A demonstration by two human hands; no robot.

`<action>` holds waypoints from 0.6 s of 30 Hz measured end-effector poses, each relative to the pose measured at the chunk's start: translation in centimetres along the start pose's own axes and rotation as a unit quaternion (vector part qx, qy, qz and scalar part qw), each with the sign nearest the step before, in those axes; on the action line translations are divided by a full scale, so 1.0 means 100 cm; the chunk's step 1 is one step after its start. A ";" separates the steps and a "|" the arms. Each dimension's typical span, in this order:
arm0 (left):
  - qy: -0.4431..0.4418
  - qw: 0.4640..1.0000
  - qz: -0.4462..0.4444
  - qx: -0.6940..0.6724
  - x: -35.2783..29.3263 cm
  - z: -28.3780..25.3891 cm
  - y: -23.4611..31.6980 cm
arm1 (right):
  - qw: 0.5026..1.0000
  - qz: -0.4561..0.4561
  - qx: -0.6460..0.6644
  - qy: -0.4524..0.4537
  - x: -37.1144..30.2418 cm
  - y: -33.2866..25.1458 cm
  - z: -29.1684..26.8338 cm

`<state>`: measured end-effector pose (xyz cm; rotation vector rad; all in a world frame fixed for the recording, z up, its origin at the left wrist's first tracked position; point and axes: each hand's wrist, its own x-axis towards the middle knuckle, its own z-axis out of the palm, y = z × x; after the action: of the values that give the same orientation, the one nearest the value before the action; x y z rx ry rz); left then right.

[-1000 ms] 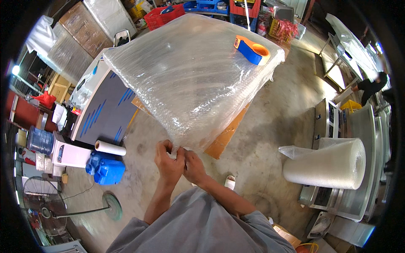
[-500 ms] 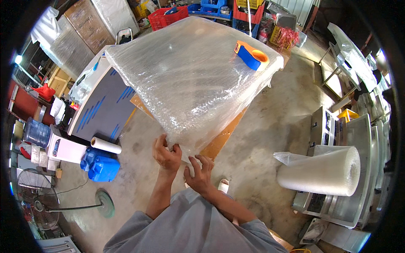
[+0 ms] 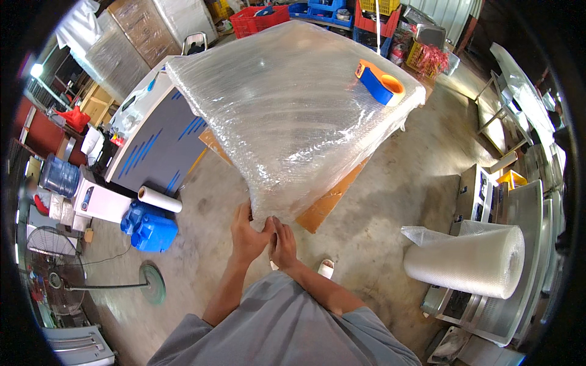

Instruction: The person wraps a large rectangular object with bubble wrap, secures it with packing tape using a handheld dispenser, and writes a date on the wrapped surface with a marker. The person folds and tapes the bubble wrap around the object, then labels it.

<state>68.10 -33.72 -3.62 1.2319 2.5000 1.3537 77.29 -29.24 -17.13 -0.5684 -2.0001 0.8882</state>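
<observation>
A large flat-topped object wrapped in clear bubble wrap (image 3: 287, 116) stands before me, one corner pointing at my body. At that corner my left hand (image 3: 248, 239) is closed on the bubble wrap, its fingertips partly hidden behind the edge. Right beside it, touching or nearly touching the left thumb, my right hand (image 3: 283, 245) has its fingers pinched together at the corner's lower tip. What lies between those fingers is mostly hidden; it looks like the wrap's edge. An orange and blue tape dispenser (image 3: 379, 84) rests on top near the right corner.
Brown cardboard (image 3: 323, 204) sticks out beneath the wrapped object. On the right lies a big bubble wrap roll (image 3: 458, 259) over metal equipment. Blue jerrycans (image 3: 152, 232), a white film roll (image 3: 160, 199) and a standing fan (image 3: 58, 277) are at left. Crates (image 3: 259, 21) stand behind.
My right hand has moved up to the corner beside the left, and its spread fingers have come together. The left hand keeps hold of the wrap. The whole view has shifted slightly.
</observation>
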 end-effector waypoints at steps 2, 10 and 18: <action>0.000 0.999 -0.029 -0.038 0.006 -0.001 -0.003 | 0.996 0.071 0.045 -0.019 0.001 -0.005 0.002; 0.094 0.995 -0.011 0.021 0.015 0.012 -0.013 | 0.993 -0.090 -0.007 0.070 -0.008 -0.025 -0.006; 0.104 0.988 -0.045 -0.104 0.008 0.024 -0.008 | 0.996 -0.024 -0.070 0.051 0.008 -0.005 0.013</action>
<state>67.99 -31.78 -5.38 0.9721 2.4274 1.7489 75.74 -29.51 -16.84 -0.6301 -1.9844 0.6801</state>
